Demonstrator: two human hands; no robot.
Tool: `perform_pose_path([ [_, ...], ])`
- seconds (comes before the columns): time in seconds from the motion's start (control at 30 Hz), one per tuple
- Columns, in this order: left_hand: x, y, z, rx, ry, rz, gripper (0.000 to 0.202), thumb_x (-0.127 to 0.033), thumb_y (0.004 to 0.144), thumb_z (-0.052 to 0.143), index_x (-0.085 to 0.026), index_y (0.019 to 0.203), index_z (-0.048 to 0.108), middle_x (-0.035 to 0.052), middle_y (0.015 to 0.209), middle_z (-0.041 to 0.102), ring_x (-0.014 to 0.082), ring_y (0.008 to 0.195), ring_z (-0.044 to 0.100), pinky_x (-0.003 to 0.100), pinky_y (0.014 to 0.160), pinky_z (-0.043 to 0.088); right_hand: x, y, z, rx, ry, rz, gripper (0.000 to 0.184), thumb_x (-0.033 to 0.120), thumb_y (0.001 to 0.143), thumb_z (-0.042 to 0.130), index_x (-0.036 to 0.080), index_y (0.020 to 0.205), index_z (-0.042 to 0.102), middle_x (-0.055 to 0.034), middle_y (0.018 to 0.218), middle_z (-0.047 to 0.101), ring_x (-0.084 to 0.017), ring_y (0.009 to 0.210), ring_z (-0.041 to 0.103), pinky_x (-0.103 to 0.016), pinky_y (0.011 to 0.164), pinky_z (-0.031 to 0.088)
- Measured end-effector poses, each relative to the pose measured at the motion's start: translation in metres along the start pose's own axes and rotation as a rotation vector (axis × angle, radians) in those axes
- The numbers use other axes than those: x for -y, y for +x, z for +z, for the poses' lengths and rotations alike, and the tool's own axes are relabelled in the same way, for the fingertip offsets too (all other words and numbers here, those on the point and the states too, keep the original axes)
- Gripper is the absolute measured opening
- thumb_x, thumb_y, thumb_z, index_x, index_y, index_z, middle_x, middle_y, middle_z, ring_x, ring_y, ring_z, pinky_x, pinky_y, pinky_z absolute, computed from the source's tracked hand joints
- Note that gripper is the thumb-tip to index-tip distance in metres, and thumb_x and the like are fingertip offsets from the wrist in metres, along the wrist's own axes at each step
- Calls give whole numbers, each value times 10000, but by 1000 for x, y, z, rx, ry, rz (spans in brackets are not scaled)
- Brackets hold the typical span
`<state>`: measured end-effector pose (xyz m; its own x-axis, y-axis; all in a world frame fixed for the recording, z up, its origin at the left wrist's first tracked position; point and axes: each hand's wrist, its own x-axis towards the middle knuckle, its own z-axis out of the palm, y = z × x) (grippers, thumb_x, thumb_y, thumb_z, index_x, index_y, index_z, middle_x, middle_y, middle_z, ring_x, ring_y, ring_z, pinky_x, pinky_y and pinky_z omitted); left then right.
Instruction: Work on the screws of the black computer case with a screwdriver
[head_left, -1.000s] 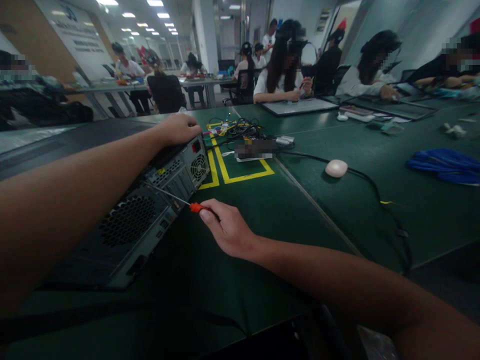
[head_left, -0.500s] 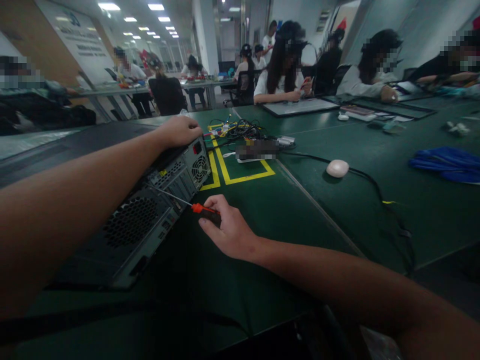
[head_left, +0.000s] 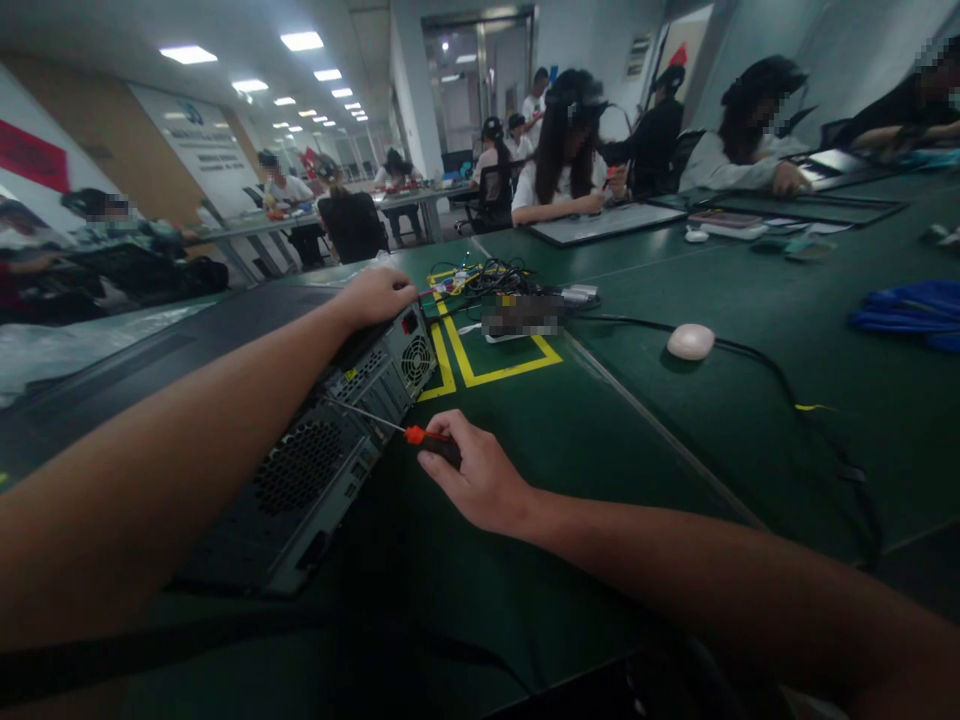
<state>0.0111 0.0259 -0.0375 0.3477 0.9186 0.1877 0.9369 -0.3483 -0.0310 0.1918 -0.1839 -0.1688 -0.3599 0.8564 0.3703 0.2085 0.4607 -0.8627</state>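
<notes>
A black computer case (head_left: 307, 525) lies on its side on the green table, its back panel with vents and ports turned to the right. On its top edge near the far corner rests my left hand (head_left: 381, 295), with the fingers bent over the edge and partly hidden. My right hand (head_left: 480, 470) is closed round the dark handle of a screwdriver (head_left: 414, 435) with an orange collar. The thin shaft points left to the slot area of the back panel; its tip touches or nearly touches there, too small to tell.
Beyond the case lies a tangle of cables (head_left: 502, 285) inside yellow tape marks (head_left: 517, 370). A pale mouse-shaped object (head_left: 691, 342) sits to the right by a black cord (head_left: 757, 370). Blue cloth (head_left: 911, 315) is at the far right. Several people work across the table.
The camera view has turned slightly, so everything sits a little further right and lower. Both hands keep their places on the case and the screwdriver.
</notes>
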Motion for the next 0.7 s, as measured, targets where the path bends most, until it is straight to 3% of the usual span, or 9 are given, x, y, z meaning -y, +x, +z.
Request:
perform_pose_path([
  [0.37,3,2,1,5,-15,10,591,-509,887,397,-179,1147,813,129,1186,780,307,1106,706,330,938,527,-1,-2,0,-24,3,-11,145,307,974,618,219,1075,563,-3,916,628,-174,760,580,-324,747,447],
  [0.7,-1,1,2,4,-15,-4,551,-419,930,383,-143,1166,797,143,1211,781,316,1112,712,355,963,535,-2,-1,2,-51,-11,-21,111,286,976,621,218,1064,609,-17,946,656,-186,831,615,-325,779,456],
])
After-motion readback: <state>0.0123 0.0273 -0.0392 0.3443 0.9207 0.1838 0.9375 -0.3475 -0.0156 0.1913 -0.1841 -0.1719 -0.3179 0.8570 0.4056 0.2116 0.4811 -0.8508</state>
